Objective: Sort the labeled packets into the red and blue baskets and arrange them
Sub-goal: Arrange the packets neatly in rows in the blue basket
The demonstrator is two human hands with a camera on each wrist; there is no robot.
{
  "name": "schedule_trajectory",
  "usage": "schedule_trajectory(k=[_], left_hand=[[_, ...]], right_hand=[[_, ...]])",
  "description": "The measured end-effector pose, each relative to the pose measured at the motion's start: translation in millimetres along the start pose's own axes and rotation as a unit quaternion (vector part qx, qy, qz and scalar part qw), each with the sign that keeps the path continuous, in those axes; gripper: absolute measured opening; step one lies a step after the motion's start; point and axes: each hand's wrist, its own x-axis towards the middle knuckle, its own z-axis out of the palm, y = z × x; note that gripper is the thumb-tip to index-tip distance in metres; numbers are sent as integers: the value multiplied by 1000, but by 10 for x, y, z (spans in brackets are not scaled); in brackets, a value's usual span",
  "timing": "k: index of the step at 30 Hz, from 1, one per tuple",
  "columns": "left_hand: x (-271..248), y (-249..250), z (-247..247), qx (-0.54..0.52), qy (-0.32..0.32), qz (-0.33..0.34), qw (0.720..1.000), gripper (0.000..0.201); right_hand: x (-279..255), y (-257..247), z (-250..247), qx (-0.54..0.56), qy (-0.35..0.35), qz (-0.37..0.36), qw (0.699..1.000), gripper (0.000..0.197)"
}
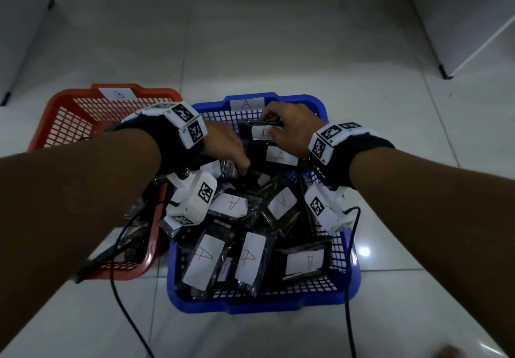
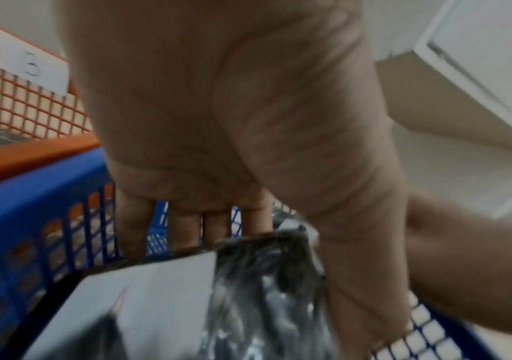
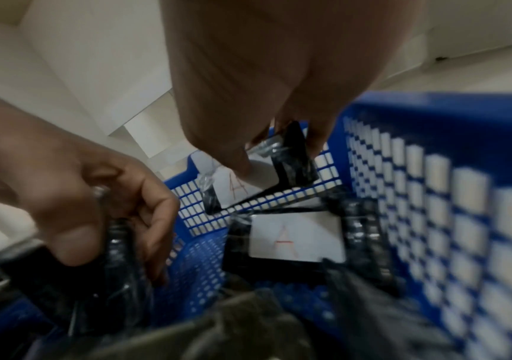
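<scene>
Blue basket (image 1: 345, 296): right hand (image 1: 289, 132) pinches A packet (image 3: 248, 187); left hand (image 1: 225, 146) grips packet (image 3: 72, 280). Stand upright against wall beyond fingertips.

Packets (image 1: 252, 257) lie in the right basket (image 1: 345, 296), beside the left basket (image 1: 53, 107)

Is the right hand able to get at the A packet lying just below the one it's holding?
Probably yes. The right hand already pinches a packet at the blue basket's far wall, and the next A packet lies face up beside it, uncovered; the left hand works further left.
</scene>
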Motion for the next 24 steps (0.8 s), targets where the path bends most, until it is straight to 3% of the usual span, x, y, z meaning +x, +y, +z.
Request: schedule_trajectory(k=[5,7,9,11,13,15,18,24], left_hand=[[-121,-138,-15,-36,14,2,999,16],[-82,-151,15,-87,26,0,996,15],[-2,-138,50,-126,47,2,991,23],[83,-142,70,-68,86,11,994,36],[137,-146,108,17,106,27,994,46],[158,-126,145,55,100,40,993,45],[197,-99,183,64,128,48,989,38],[249,-112,203,-5,181,49,982,32]], right_hand=[[78,-230,123,31,-31,-25,999,37],[96,-257,124,23,-7,-25,999,40],[84,-245,82,-5,51,-21,998,31],[41,-213,20,-79,64,-14,995,16],[-25,-173,-20,-177,-4,-7,984,10],[-92,-116,-19,-236,-62,-2,970,27],[-166,-42,17,-260,-95,16,961,49],[-36,-29,-67,-241,-151,20,959,33]])
